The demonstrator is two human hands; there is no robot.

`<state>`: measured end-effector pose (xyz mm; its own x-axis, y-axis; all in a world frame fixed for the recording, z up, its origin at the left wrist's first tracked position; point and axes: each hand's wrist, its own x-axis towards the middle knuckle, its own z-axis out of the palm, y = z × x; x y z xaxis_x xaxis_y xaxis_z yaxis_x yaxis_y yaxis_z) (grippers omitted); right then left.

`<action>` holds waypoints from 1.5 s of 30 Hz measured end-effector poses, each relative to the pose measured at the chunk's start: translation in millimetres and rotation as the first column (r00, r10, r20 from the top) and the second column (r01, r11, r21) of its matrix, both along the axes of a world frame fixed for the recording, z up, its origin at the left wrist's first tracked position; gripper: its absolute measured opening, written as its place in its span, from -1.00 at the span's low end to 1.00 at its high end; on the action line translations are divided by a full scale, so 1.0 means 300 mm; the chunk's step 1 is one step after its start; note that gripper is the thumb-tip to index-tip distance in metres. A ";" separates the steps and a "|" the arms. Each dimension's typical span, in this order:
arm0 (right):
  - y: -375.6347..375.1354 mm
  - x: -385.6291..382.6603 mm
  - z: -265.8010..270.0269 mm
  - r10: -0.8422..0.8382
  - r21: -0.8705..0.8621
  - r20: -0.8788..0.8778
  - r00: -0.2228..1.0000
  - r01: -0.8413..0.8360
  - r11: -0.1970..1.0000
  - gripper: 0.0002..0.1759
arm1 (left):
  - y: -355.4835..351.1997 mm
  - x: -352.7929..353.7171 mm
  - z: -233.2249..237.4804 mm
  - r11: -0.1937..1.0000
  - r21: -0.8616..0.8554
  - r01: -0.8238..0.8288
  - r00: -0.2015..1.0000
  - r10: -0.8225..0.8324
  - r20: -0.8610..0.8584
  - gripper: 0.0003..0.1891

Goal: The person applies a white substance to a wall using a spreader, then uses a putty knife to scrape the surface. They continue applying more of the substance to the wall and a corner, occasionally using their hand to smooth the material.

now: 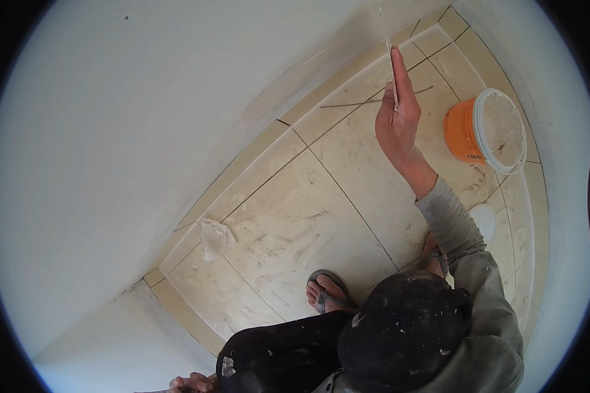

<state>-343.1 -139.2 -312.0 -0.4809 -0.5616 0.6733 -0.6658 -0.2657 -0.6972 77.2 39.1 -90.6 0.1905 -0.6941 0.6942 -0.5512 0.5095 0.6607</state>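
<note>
My right hand (pixel 401 118) is raised near the wall in the upper part of the view, its fingers closed along a putty knife (pixel 394 92) seen edge-on. The thin blade, smeared with pale filler, points up to the wall surface (pixel 321 46). At the bottom left edge, beside my black-clad knee, my left hand (pixel 195 382) has its fingers curled. A thin grey edge shows beside those fingers, mostly cut off by the frame, so I cannot make out what it belongs to.
An orange bucket (pixel 459 131) with pale putty stands on the right. Near it lies a white round lid (pixel 483 221). Crumpled white paper (pixel 215 238) and a thin dark rod (pixel 347 105) lie on the dusty tiled floor (pixel 321 196). Walls close in on both sides.
</note>
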 end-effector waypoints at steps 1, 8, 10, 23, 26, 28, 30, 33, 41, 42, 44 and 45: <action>-0.014 0.019 0.007 0.020 0.052 0.079 0.997 -0.024 0.998 -0.45 | 0.002 0.010 -0.005 1.000 -0.004 -0.004 1.000 0.004 0.000 -0.69; -0.048 0.324 0.028 0.110 0.030 0.219 0.969 -0.120 0.992 -0.41 | 0.007 -0.053 0.004 0.980 -0.115 -0.161 0.977 0.141 -0.162 -0.60; -0.037 0.450 0.001 0.147 0.035 0.124 0.981 -0.152 0.988 -0.27 | -0.004 -0.080 0.012 0.981 -0.050 -0.186 0.921 0.156 -0.357 -0.58; 0.136 0.339 0.034 0.330 0.127 -0.291 0.898 -0.306 0.944 -0.59 | 0.038 -0.034 -0.010 0.976 -0.057 -0.209 0.928 0.180 -0.325 -0.57; 0.085 0.182 -0.009 0.189 0.027 -0.560 0.806 -0.210 0.977 -0.65 | 0.023 -0.072 0.007 0.967 -0.074 -0.244 0.916 0.205 -0.345 -0.57; 0.015 0.102 0.003 0.013 -0.129 -0.705 0.709 -0.146 0.981 -0.66 | 0.006 -0.087 0.015 0.976 -0.002 -0.217 0.877 0.194 -0.439 -0.57; -0.058 0.072 -0.010 0.018 -0.118 -0.732 0.681 -0.152 0.981 -0.67 | 0.001 -0.077 0.018 0.974 0.013 -0.226 0.914 0.217 -0.343 -0.57; -0.159 0.044 -0.070 0.060 -0.038 -0.781 0.621 -0.142 0.989 -0.64 | 0.000 -0.076 0.022 0.987 0.023 -0.157 0.913 0.154 -0.378 -0.58; 0.049 0.063 -0.099 0.201 0.129 -0.589 0.782 -0.155 0.979 -0.53 | 0.009 -0.025 -0.028 0.979 -0.108 -0.172 0.974 0.153 -0.168 -0.60; 0.047 0.050 -0.077 0.203 0.131 -0.590 0.781 -0.156 0.979 -0.53 | 0.003 -0.018 -0.040 0.959 -0.196 -0.204 0.979 0.197 -0.055 -0.60; 0.058 0.029 -0.030 0.073 -0.023 -0.195 0.978 -0.079 0.997 -0.53 | 0.011 -0.015 -0.043 0.960 -0.195 -0.203 0.979 0.191 -0.075 -0.60; 0.049 0.022 -0.002 0.073 -0.018 -0.196 0.978 -0.078 0.997 -0.53 | 0.003 -0.022 -0.044 0.959 -0.204 -0.197 0.979 0.181 -0.098 -0.60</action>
